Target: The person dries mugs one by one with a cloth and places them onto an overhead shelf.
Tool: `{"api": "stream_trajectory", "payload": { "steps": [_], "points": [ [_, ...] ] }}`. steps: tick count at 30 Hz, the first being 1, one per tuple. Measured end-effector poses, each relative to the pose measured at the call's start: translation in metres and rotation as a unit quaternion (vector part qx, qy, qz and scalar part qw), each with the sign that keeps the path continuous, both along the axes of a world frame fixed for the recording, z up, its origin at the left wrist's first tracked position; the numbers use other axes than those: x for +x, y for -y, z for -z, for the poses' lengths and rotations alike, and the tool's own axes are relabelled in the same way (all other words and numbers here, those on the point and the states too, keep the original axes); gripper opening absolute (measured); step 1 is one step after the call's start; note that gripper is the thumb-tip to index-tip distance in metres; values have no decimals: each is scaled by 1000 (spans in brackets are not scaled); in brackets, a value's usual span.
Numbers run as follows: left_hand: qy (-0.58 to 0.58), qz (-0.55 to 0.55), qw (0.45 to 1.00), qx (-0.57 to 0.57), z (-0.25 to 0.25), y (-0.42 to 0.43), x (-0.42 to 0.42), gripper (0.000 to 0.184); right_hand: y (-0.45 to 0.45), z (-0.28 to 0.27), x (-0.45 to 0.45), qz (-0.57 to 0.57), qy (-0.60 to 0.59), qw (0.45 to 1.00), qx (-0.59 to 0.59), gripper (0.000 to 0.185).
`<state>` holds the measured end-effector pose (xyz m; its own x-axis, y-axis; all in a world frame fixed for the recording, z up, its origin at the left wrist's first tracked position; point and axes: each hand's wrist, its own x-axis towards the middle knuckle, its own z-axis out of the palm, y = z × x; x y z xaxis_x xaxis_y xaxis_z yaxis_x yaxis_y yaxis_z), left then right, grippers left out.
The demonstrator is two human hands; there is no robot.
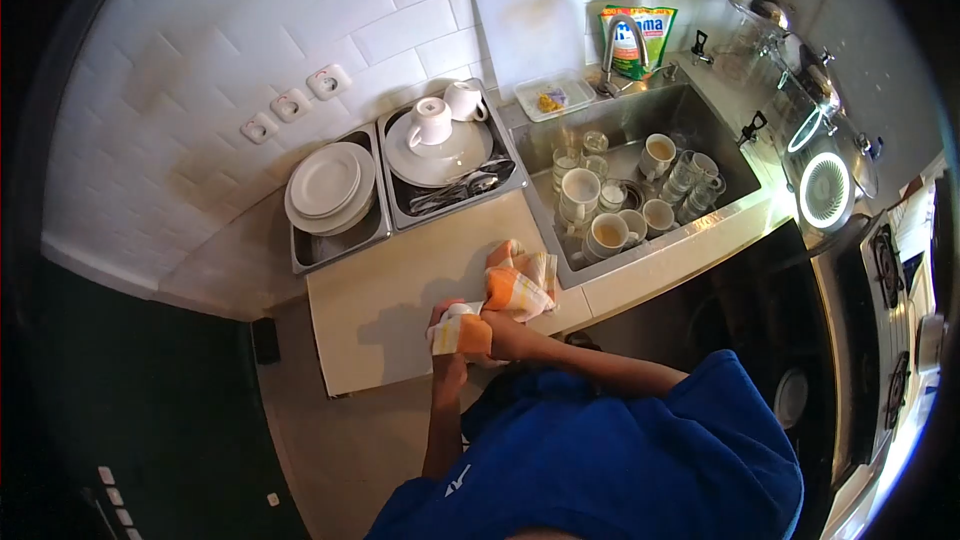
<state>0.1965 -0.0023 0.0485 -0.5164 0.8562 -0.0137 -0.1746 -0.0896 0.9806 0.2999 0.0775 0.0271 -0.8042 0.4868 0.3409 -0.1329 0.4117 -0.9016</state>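
Close to my body, over the counter's front edge, my left hand (447,364) is closed around a white cup (461,310), only partly visible. An orange-and-white checked cloth (462,336) lies across the cup, between my hands. My right hand (507,336) is closed on this cloth against the cup's right side; its fingertips are hidden. Just beyond it, more orange-and-white cloth (520,282) lies bunched on the counter. Whether both parts are one piece I cannot tell.
A steel sink (640,258) at right holds several mugs (580,196) and glasses (679,176). Behind the counter stand two steel trays (388,217) with plates (327,186), upturned cups (431,122) and cutlery (463,190). A cutting board (530,25) leans on the wall.
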Motion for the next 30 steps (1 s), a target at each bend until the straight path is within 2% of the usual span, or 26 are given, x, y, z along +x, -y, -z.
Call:
{"api": "stream_trajectory", "payload": {
  "steps": [1, 3, 5, 8, 9, 11, 12, 13, 14, 15, 16, 17, 18, 20, 21, 22, 23, 24, 26, 27, 30],
  "points": [
    [43, -22, 999, 0, 7, -1, -3, 23, -6, -19, 4, -106, 37, 993, -31, 17],
    [19, -9, 1000, 11, 19, -5, -17, 25, -20, -28, -2, -182, 145, 959, -161, 20],
    [-11, -8, 1000, 8, 16, -10, -21, 28, -16, -36, 1, -185, 129, 899, -375, 25],
    [-48, -9, 999, -22, 2, -16, -21, 31, -4, -45, 0, -123, -38, 797, -590, 22],
    [-50, -5, 999, -9, 4, -18, -21, 34, -3, -50, 7, -77, -2, 785, -615, 29],
    [-52, 0, 999, 15, 9, -20, -23, 42, -2, -46, 6, -70, -44, 720, -689, 34],
    [1, 7, 999, 53, 11, -19, -23, 46, -1, -44, 5, -67, -65, 684, -723, 37],
    [54, 16, 994, 91, 10, -19, -22, 50, 2, -45, 5, -62, -85, 706, -701, 45],
    [109, 27, 986, 127, 9, -18, -18, 55, 0, -46, 8, -117, -157, 646, -738, 46],
    [227, 15, 966, 120, 8, -13, -9, 66, -3, -48, 10, -172, -228, 578, -765, 48],
    [296, 12, 948, 116, 3, -11, -5, 67, -6, -50, 12, -226, -297, 503, -780, 50],
    [362, 9, 925, 112, -1, -9, -3, 68, -11, -42, 14, -272, -300, 477, -780, 52],
    [426, 5, 898, 107, -3, -6, -2, 69, -13, -40, 15, -274, -316, 476, -773, 52],
    [394, -43, 912, 104, 2, -5, -13, 71, -19, -43, 17, -280, -347, 474, -759, 52],
    [389, -72, 914, 94, 3, -3, -20, 71, -25, -44, 29, -210, -279, 554, -756, 41],
    [384, -102, 914, 84, -3, -1, -24, 71, -30, -44, 35, -130, -205, 753, -611, 38],
    [400, -61, 907, 118, -9, 3, -29, 67, -33, -45, 41, -60, -142, 852, -500, 38],
    [388, -78, 912, 110, -14, 3, -28, 68, -34, -42, 42, -1, -93, 916, -390, 39],
    [358, -115, 922, 94, -21, 3, -26, 68, -29, -36, 37, 59, -43, 976, -205, 40],
    [293, -61, 946, 128, -18, 4, -23, 70, -28, -32, 32, 70, -39, 987, -138, 41],
    [288, -36, 945, 149, -12, -4, -11, 72, -21, -33, 19, 77, -67, 995, -16, 46]
  ]
}}
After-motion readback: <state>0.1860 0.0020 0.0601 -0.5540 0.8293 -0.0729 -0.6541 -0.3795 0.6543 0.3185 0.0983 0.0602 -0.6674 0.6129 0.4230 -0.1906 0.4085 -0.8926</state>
